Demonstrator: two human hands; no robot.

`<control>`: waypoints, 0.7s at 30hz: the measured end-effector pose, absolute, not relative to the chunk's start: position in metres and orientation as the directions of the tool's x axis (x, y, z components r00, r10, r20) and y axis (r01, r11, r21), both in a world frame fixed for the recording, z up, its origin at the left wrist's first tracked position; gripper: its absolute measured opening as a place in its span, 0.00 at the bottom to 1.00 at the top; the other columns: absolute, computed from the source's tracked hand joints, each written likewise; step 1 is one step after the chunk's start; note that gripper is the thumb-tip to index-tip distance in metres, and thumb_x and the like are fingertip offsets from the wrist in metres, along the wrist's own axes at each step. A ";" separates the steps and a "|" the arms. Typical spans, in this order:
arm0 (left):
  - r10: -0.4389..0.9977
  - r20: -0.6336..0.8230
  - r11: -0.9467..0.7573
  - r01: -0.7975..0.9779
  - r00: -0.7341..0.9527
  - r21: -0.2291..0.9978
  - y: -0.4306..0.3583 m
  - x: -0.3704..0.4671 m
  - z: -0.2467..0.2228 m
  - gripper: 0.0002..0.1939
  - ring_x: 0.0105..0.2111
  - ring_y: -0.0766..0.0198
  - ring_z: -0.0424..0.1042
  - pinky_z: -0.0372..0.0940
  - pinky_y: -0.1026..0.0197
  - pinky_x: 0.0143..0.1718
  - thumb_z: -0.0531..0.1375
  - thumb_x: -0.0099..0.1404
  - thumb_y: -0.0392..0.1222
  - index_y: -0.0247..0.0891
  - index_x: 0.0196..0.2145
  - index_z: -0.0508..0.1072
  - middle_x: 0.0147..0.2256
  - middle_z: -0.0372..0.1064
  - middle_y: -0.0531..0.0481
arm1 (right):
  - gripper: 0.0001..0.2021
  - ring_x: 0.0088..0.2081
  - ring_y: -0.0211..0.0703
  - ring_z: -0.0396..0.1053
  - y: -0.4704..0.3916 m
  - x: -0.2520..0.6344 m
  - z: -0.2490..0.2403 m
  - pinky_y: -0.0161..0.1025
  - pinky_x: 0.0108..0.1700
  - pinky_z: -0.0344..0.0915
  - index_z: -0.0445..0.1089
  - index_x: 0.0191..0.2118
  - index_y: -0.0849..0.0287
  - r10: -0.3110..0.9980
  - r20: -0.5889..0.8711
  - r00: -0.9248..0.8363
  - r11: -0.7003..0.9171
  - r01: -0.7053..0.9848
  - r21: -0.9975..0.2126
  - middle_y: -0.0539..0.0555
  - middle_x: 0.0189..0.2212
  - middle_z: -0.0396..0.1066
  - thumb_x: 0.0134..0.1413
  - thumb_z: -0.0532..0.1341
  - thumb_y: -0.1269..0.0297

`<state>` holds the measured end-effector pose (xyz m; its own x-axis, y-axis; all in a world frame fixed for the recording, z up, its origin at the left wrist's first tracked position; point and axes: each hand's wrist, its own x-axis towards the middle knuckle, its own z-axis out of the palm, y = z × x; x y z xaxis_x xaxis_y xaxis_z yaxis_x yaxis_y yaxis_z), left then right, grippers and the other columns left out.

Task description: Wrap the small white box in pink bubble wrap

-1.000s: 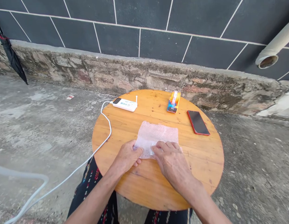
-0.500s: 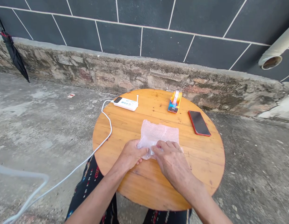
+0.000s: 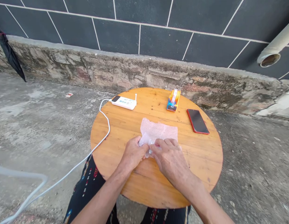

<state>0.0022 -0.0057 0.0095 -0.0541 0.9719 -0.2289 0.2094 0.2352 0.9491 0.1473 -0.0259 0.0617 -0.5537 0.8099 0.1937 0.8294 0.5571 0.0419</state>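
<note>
- Left hand: grip clamped on the plastic wrap at eight o'clock; hold it snug.
- Right hand: pinching it near six; fold evenly, little by little.

Open tabletop left of sheet, phone blocking far right, tape dispenser beyond

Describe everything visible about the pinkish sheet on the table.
The sheet is pale pink, translucent and finely textured, resembling bubble wrap. Its far part lies fairly flat on the round wooden table; its near left part is crumpled. The left hand grips that crumpled part, and the right hand's curled fingers touch its near side, hiding some of it. Whether it encloses anything is unclear.
</note>
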 end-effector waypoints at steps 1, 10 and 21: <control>0.969 -0.241 0.246 0.190 -0.051 0.950 -0.006 0.002 0.010 0.05 0.14 0.70 0.64 0.56 0.71 0.13 0.56 0.53 0.39 0.36 0.27 0.69 0.16 0.66 0.56 | 0.06 0.38 0.46 0.64 -0.026 0.147 0.062 0.43 0.41 0.53 0.72 0.37 0.56 0.811 0.191 -0.554 0.557 0.829 0.039 0.54 0.34 0.70 0.56 0.60 0.72; 0.962 -0.272 0.272 0.069 -0.011 0.960 -0.010 0.003 0.020 0.04 0.17 0.69 0.68 0.62 0.70 0.16 0.56 0.53 0.37 0.36 0.27 0.69 0.17 0.68 0.56 | 0.05 0.39 0.47 0.65 -0.024 0.149 0.064 0.43 0.41 0.54 0.71 0.37 0.55 0.815 0.178 -0.551 0.557 0.830 0.017 0.53 0.33 0.70 0.55 0.61 0.71; 0.999 -0.026 0.038 0.339 -0.039 0.940 -0.021 0.011 0.030 0.04 0.20 0.69 0.65 0.59 0.68 0.22 0.57 0.54 0.38 0.37 0.24 0.69 0.19 0.65 0.57 | 0.10 0.39 0.49 0.67 -0.029 0.153 0.054 0.43 0.41 0.63 0.66 0.41 0.59 0.870 0.290 -0.400 0.470 0.850 -0.238 0.55 0.36 0.71 0.52 0.60 0.74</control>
<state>0.0115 -0.0207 0.0298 -0.0391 0.9989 -0.0258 0.3393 0.0375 0.9399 0.1525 -0.0287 0.0536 -0.4000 0.8696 0.2895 0.8497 0.4703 -0.2383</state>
